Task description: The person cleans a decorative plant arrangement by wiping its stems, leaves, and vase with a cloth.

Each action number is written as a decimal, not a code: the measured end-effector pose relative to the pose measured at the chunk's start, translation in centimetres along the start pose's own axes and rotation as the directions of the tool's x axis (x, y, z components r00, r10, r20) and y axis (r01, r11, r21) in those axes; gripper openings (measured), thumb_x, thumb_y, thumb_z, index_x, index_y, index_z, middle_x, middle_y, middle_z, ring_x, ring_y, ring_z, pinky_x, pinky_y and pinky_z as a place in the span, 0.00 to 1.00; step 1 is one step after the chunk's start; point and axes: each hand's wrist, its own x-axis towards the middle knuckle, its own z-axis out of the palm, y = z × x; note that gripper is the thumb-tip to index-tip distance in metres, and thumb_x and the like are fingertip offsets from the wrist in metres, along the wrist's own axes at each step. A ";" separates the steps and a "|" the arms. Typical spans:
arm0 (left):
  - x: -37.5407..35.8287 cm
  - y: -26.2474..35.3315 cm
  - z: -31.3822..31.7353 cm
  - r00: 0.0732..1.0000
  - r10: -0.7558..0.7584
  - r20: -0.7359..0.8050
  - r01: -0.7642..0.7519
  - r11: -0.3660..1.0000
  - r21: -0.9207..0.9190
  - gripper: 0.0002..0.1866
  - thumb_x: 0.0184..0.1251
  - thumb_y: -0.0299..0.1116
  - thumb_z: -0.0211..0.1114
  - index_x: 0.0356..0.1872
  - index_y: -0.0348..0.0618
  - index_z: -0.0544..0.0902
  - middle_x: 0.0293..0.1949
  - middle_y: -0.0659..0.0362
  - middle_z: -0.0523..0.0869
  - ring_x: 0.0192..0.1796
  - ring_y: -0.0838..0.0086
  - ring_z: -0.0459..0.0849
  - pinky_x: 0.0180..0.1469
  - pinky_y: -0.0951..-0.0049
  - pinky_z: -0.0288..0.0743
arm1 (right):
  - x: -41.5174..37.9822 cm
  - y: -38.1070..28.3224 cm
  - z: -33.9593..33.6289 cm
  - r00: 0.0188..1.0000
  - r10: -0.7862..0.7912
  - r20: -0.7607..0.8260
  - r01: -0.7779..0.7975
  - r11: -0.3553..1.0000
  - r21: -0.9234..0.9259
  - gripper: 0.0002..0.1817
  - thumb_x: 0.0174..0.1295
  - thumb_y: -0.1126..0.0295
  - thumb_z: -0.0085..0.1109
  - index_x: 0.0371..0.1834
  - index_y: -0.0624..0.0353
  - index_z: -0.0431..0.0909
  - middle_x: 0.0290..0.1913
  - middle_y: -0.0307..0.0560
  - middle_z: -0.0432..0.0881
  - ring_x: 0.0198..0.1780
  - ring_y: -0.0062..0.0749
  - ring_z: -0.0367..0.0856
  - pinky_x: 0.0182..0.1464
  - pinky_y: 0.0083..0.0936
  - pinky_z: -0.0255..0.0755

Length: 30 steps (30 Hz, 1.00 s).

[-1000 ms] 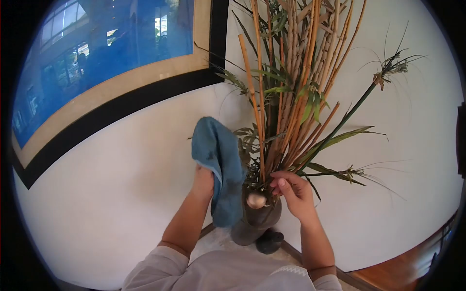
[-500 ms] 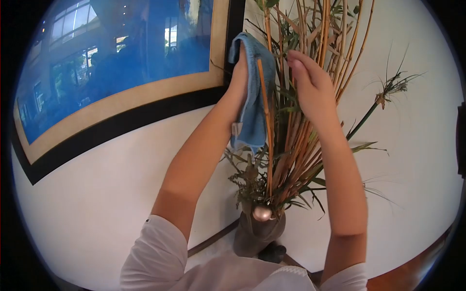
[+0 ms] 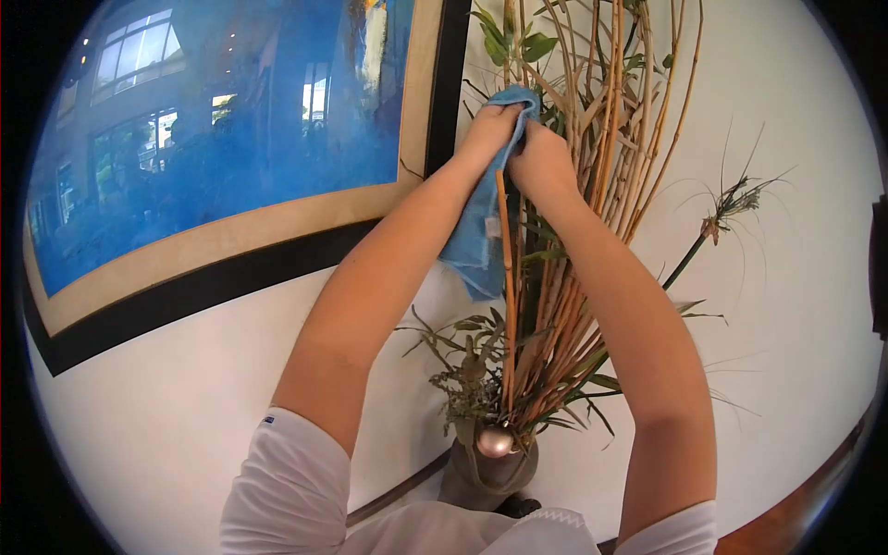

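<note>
A blue cloth (image 3: 476,242) hangs from my left hand (image 3: 493,134), whose fingers are closed on its upper folds. My right hand (image 3: 544,165) is curled shut against the same folds from the right, its fingertips partly hidden. Both hands meet among the upright dry stems (image 3: 597,176) of a tall arrangement. Just above the cloth are green leaves (image 3: 502,39) on a stem. In front of the cloth's lower part stands one cut orange-brown cane (image 3: 508,277). Below, the stems rise from a grey vase (image 3: 481,481) with a shiny pink ball (image 3: 495,441) at its mouth.
A large framed blue picture (image 3: 250,139) with a black frame (image 3: 222,283) hangs on the white wall (image 3: 203,388), close to my left forearm. A tufted stalk (image 3: 710,227) leans out to the right. Small leafy sprigs (image 3: 462,388) stick out low on the left.
My left hand has moved right with the cloth, and my right hand has come left and down to meet it. The right fingers have curled in. The view has shifted slightly upward.
</note>
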 end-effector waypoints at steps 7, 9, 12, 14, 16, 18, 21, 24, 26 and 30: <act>-3.8 1.5 2.2 0.983 -0.169 -0.074 0.140 0.945 -0.296 0.12 0.68 0.37 0.52 0.37 0.39 0.78 0.29 0.62 0.79 0.27 0.81 0.76 0.29 0.81 0.70 | 0.1 2.8 1.1 0.958 -0.171 -0.229 0.188 0.981 0.052 0.08 0.57 0.78 0.44 0.37 0.66 0.72 0.38 0.62 0.77 0.42 0.58 0.75 0.45 0.44 0.69; -3.9 1.0 2.2 0.986 -0.159 -0.055 0.134 0.939 -0.315 0.11 0.68 0.36 0.53 0.37 0.38 0.79 0.29 0.63 0.81 0.28 0.81 0.77 0.30 0.81 0.71 | 0.4 3.0 1.0 0.965 -0.103 -0.241 0.133 0.985 0.112 0.06 0.55 0.75 0.49 0.34 0.65 0.73 0.34 0.61 0.76 0.41 0.57 0.75 0.44 0.41 0.70; -4.1 -0.5 2.0 0.992 -0.120 -0.040 0.104 0.952 -0.288 0.10 0.67 0.32 0.52 0.36 0.38 0.80 0.29 0.63 0.82 0.30 0.81 0.78 0.33 0.82 0.72 | 0.6 2.7 -0.5 0.962 -0.010 -0.272 0.053 0.987 0.149 0.07 0.53 0.72 0.54 0.31 0.65 0.74 0.30 0.61 0.77 0.36 0.54 0.77 0.40 0.38 0.71; -4.4 -1.3 2.0 0.992 -0.121 0.025 0.123 0.943 -0.308 0.09 0.66 0.31 0.53 0.35 0.39 0.81 0.27 0.64 0.80 0.27 0.82 0.75 0.31 0.81 0.68 | 1.5 3.4 -0.4 0.931 -0.043 -0.363 0.116 0.977 0.180 0.09 0.55 0.70 0.55 0.33 0.66 0.75 0.32 0.61 0.78 0.35 0.53 0.77 0.38 0.37 0.71; -5.4 -0.7 2.5 0.990 -0.109 0.088 0.130 0.947 -0.294 0.08 0.65 0.29 0.54 0.37 0.39 0.81 0.30 0.63 0.80 0.30 0.81 0.75 0.34 0.80 0.68 | 3.2 3.9 -0.7 0.903 -0.007 -0.429 0.130 0.957 0.259 0.14 0.57 0.67 0.56 0.41 0.66 0.76 0.34 0.57 0.80 0.34 0.46 0.80 0.37 0.34 0.72; -5.9 -1.0 2.7 0.989 -0.117 0.088 0.134 0.967 -0.218 0.08 0.65 0.29 0.54 0.38 0.38 0.81 0.32 0.62 0.80 0.33 0.80 0.76 0.37 0.79 0.69 | 4.5 3.1 -1.3 0.860 -0.035 -0.509 0.211 0.933 0.291 0.16 0.57 0.67 0.57 0.45 0.66 0.76 0.33 0.53 0.80 0.34 0.41 0.81 0.37 0.32 0.73; -6.5 -0.9 3.1 0.988 -0.127 0.084 0.146 0.950 -0.277 0.09 0.65 0.30 0.55 0.39 0.38 0.80 0.34 0.61 0.81 0.35 0.80 0.76 0.40 0.79 0.70 | 6.3 2.0 -2.8 0.845 -0.084 -0.529 0.271 0.919 0.287 0.16 0.56 0.69 0.58 0.46 0.66 0.76 0.30 0.49 0.81 0.33 0.33 0.82 0.37 0.29 0.74; -6.8 -0.9 3.2 0.986 -0.140 0.093 0.163 0.938 -0.305 0.09 0.65 0.30 0.55 0.39 0.37 0.80 0.33 0.62 0.81 0.33 0.81 0.75 0.39 0.80 0.69 | 5.6 0.8 -4.3 0.868 -0.102 -0.485 0.266 0.922 0.283 0.13 0.55 0.72 0.57 0.42 0.66 0.78 0.30 0.48 0.80 0.31 0.32 0.81 0.35 0.28 0.74; -7.0 -0.4 3.2 0.988 -0.131 0.080 0.150 0.933 -0.328 0.09 0.65 0.31 0.56 0.38 0.37 0.80 0.32 0.63 0.80 0.32 0.81 0.74 0.37 0.81 0.69 | 5.5 0.9 -4.5 0.844 -0.198 -0.498 0.341 0.916 0.214 0.10 0.54 0.73 0.57 0.38 0.65 0.80 0.31 0.49 0.80 0.30 0.33 0.81 0.34 0.27 0.74; -6.3 -1.0 3.2 0.988 -0.150 0.023 0.151 0.958 -0.245 0.09 0.65 0.32 0.56 0.36 0.37 0.80 0.30 0.64 0.80 0.30 0.82 0.73 0.34 0.81 0.68 | 5.5 2.1 -3.9 0.763 -0.399 -0.508 0.474 0.881 0.019 0.08 0.54 0.75 0.57 0.37 0.62 0.81 0.31 0.47 0.81 0.31 0.30 0.80 0.34 0.23 0.73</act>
